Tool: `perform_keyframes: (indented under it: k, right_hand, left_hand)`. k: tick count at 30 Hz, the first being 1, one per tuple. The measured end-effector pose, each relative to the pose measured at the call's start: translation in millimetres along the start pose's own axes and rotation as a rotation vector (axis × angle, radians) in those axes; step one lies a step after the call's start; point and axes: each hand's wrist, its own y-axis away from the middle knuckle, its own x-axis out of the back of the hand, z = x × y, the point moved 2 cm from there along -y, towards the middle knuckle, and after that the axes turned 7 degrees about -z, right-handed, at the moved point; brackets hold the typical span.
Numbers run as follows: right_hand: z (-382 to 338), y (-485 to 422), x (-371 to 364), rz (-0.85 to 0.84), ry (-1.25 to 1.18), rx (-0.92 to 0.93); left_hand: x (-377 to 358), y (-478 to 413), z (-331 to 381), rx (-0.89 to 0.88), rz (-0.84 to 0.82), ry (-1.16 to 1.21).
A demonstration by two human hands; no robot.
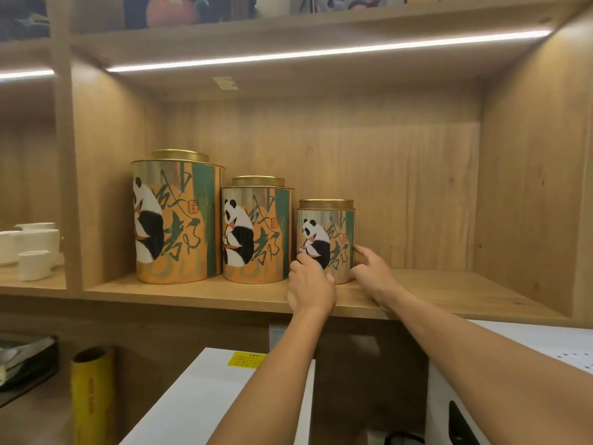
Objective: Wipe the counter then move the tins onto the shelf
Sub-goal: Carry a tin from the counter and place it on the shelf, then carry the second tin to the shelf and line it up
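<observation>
- Fingers (361, 252) of the right hand (373, 273) curl against the right side of the small tin (327, 240); the left hand (310, 285) presses its lower left side, so both hands clasp it.
- Small tin stands upright on the wooden shelf (192, 292), seemingly resting on it, though the hands hide part of its base.
- Just left of the small tin stands the medium tin (256, 232).
- Further left stands the large tin (176, 220), all three showing pandas.
- White cups (33, 248) sit well left of the small tin, in the neighbouring compartment.
</observation>
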Motion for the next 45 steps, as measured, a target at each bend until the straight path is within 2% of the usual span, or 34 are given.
perform_keyframes:
  k: [3,6,8,10,13,16,19,21,24,26,28,32,35,40,43,45]
  right_hand:
    - [-0.7,0.8,-2.6,-0.033,0.047,-0.005]
    - [-1.5,1.3,-1.4,0.037,0.096,-0.078]
    - [-3.9,9.5,1.0,0.067,0.197,-0.128]
    - [-10.9,23.2,2.4,0.038,0.311,-0.16]
    - [-39.8,52.0,13.5,-0.082,0.485,-0.281]
    - [-84.3,93.2,32.5,-0.287,0.505,-0.332]
    - [-132.1,147.8,50.5,-0.375,0.56,-0.143]
    - [-156.9,191.8,59.7,-0.347,0.583,0.077]
    - [-176.0,270.6,59.3,-0.306,0.512,0.409]
    - [-172.5,327.2,44.2,-0.336,0.431,0.598]
    - [-162.1,382.4,19.6,-0.425,0.309,0.708]
    - [-128.9,488.2,-50.0,-0.632,0.036,0.716]
    - [-109.6,570.1,-112.1,-0.768,-0.025,0.736]
    - [-84.2,721.3,-200.1,-1.164,-0.04,0.713]
    - [-81.5,815.3,-244.2,-1.378,0.009,0.82]
    - [-84.5,876.8,-274.6,-1.526,0.08,0.885]
  left_hand:
    - [-5.2,-3.0,-2.6,0.004,0.031,-0.007]
    - [-5.1,-4.8,-4.7,0.022,0.128,-0.083]
    - [-2.0,-1.4,-7.2,0.031,0.11,-0.134]
    - [7.6,2.7,-9.4,-0.003,-0.026,-0.192]
    - [44.2,19.5,-10.3,-0.109,-0.35,-0.308]
    - [107.3,59.7,-11.0,-0.123,-0.501,-0.221]
    - [178.9,131.4,-25.0,-0.153,-0.419,-0.263]
    - [226.4,195.8,-43.5,-0.194,-0.281,-0.379]
    - [290.5,310.5,-66.1,-0.149,-0.158,-0.524]
    - [316.7,389.7,-75.1,-0.079,-0.128,-0.632]
    - [331.2,464.0,-77.4,0.013,-0.112,-0.745]
    - [343.8,605.3,-80.8,0.186,-0.018,-0.802]
    - [342.9,707.9,-91.9,0.344,0.062,-0.771]
    - [336.2,885.0,-114.8,0.805,0.107,-0.693]
    - [342.3,1000.6,-125.8,1.155,0.098,-0.605]
    - [349.7,1075.8,-128.2,1.314,0.098,-0.574]
